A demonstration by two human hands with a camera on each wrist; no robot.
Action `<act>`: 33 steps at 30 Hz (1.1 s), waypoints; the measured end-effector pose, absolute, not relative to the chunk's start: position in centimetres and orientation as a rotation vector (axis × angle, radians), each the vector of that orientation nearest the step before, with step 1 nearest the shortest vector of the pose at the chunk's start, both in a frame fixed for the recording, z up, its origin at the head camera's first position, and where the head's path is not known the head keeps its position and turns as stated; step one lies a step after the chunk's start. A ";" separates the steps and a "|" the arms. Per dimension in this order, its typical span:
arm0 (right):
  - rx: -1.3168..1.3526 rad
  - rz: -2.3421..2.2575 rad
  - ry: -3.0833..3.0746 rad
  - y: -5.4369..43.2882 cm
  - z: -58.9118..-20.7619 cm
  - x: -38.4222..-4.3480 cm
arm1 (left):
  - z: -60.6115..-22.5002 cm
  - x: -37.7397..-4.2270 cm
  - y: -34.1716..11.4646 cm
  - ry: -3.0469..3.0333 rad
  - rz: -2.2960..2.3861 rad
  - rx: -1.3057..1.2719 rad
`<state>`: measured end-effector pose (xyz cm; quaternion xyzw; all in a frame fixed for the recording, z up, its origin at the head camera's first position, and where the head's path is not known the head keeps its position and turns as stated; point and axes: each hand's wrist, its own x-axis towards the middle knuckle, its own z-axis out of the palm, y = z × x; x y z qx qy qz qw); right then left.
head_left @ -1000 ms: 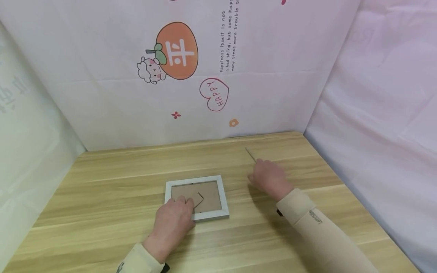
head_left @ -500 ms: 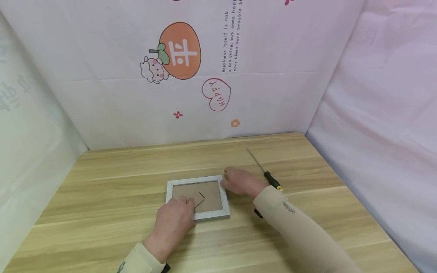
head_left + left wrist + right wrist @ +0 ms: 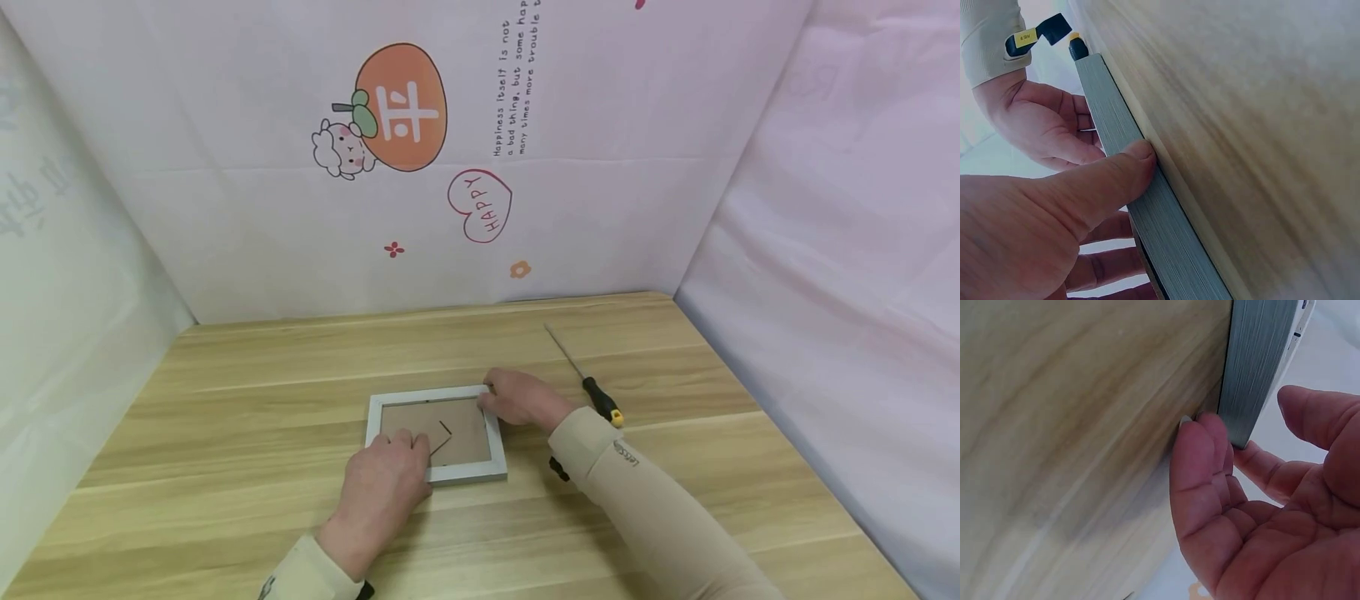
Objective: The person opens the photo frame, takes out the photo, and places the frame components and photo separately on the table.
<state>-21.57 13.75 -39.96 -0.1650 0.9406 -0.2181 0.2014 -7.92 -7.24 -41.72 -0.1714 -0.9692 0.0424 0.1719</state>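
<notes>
A picture frame [image 3: 467,473] with a pale rim lies back side up on the table, its brown backing board [image 3: 463,442] showing thin dark marks. My left hand [image 3: 381,487] grips its near left part. The thumb [image 3: 1132,165] presses the grey outer side while the fingers lie over the board. At the far right corner is my right hand [image 3: 525,398], its fingers curled round the corner and its thumb over the rim. Right of that hand lies a screwdriver [image 3: 600,398] with a black and yellow handle, its thin shaft pointing away from me.
The wood-grain table [image 3: 247,400] ends at a printed white cloth [image 3: 262,250] hanging behind it. More pale cloth [image 3: 840,250] hangs along the right side, and another sheet [image 3: 82,250] along the left.
My right hand has let go of the screwdriver, leaving it on the table, and has moved left to the frame's far right corner. The left hand keeps its hold.
</notes>
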 end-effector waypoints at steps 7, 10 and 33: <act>-0.432 -0.648 2.628 13.8 -39.9 -21.3 | -41.8 -7.7 -7.5 -2.701 0.104 -0.519; -0.414 -0.694 2.624 13.9 -39.8 -21.3 | -41.8 -7.7 -7.7 -2.674 0.112 -0.541; -0.203 -1.189 2.355 14.6 -40.6 -21.9 | -42.1 -7.9 -8.0 -2.668 0.095 -0.589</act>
